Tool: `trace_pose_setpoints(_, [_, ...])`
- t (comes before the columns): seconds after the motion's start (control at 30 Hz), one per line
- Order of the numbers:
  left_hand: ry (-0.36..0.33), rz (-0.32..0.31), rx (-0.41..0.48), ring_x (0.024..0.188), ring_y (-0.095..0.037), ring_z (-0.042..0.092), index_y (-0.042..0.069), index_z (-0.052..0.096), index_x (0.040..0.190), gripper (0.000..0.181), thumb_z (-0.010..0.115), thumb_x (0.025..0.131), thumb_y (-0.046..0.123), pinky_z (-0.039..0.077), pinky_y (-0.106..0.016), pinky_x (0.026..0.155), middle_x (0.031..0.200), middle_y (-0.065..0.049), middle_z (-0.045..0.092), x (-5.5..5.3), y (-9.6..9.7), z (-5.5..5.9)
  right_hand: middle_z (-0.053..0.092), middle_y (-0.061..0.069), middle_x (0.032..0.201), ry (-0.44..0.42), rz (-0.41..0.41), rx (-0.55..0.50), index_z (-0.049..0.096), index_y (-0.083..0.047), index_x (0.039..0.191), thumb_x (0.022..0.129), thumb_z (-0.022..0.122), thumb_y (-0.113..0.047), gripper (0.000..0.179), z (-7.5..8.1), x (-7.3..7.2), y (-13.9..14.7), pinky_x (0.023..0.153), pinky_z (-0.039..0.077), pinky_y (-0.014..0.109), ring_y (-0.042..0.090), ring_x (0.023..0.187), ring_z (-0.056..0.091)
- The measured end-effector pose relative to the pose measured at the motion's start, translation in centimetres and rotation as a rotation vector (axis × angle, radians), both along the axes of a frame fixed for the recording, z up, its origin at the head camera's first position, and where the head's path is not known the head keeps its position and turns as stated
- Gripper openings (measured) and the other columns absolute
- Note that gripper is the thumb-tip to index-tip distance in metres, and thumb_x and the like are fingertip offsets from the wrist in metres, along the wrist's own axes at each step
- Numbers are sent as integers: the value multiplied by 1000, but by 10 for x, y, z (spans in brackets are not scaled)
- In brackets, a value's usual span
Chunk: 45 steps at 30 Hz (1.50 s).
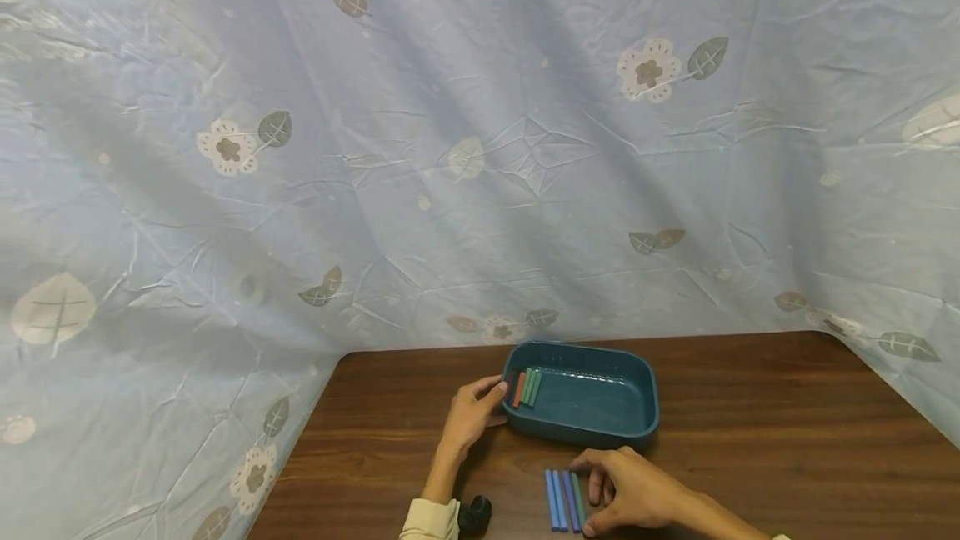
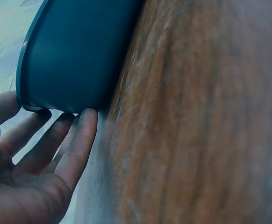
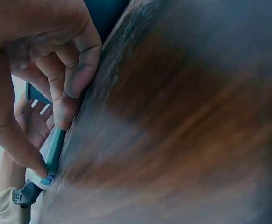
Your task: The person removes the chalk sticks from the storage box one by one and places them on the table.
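Observation:
A blue-green rectangular dish (image 1: 585,423) stands on the table, with a red chalk stick (image 1: 519,390) and two green ones (image 1: 532,387) side by side at its left end. My left hand (image 1: 470,415) touches that end, its thumb at the rim and its fingertips against the outer wall (image 2: 75,60). In front of the dish, two blue chalk sticks (image 1: 556,500) and a purple one (image 1: 572,502) lie in a row with a green chalk stick (image 1: 578,498). My right hand (image 1: 633,490) pinches this green stick (image 3: 55,149) lengthwise, index finger at the far end, thumb at the near end.
The brown wooden table (image 1: 757,423) meets a pale blue patterned sheet (image 1: 480,190) hung behind and at both sides. A black device (image 1: 476,515) is worn at my left wrist, by the cream sleeve (image 1: 431,521).

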<state>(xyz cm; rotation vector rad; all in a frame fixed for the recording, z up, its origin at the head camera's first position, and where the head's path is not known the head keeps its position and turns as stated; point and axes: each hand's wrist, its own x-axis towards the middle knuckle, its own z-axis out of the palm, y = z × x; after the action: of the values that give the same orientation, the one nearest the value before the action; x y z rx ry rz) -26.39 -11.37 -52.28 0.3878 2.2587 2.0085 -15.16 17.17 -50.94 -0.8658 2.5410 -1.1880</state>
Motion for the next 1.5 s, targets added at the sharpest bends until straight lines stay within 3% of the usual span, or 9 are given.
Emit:
trace_pose_setpoints(0.6, [9, 0, -8, 124, -45, 71, -9, 59, 147, 51, 63, 110, 26, 69, -50, 89, 140, -35, 65, 1, 0, 1, 70, -8, 89, -64, 24, -55, 64, 2, 136, 84, 93, -30, 67, 10, -4, -1, 62, 56, 18, -2, 73, 61])
trace_pose_setpoints(1.07, [28, 32, -74, 123, -40, 72, -2, 65, 144, 48, 65, 109, 30, 70, -40, 88, 138, -29, 69, -2, -1, 1, 72, -5, 94, 23, 16, -66, 62, 4, 140, 91, 88, -32, 66, 43, -19, -3, 68, 59, 20, 0, 78, 66])
trace_pose_setpoints(1.3, [9, 18, -10, 121, -45, 73, -7, 62, 145, 50, 66, 109, 27, 70, -43, 86, 140, -33, 66, -2, 1, 0, 74, -1, 95, 69, 4, -79, 63, -1, 141, 93, 86, -38, 65, 54, -30, -5, 75, 62, 23, 2, 81, 67])
trace_pose_setpoints(1.5, [12, 12, -6, 119, -45, 73, -7, 61, 146, 51, 65, 109, 28, 71, -42, 86, 140, -35, 65, -1, 1, 0, 74, -4, 97, 145, -43, -8, 63, -5, 141, 93, 84, -46, 66, 57, -46, -8, 78, 63, 26, 1, 80, 66])
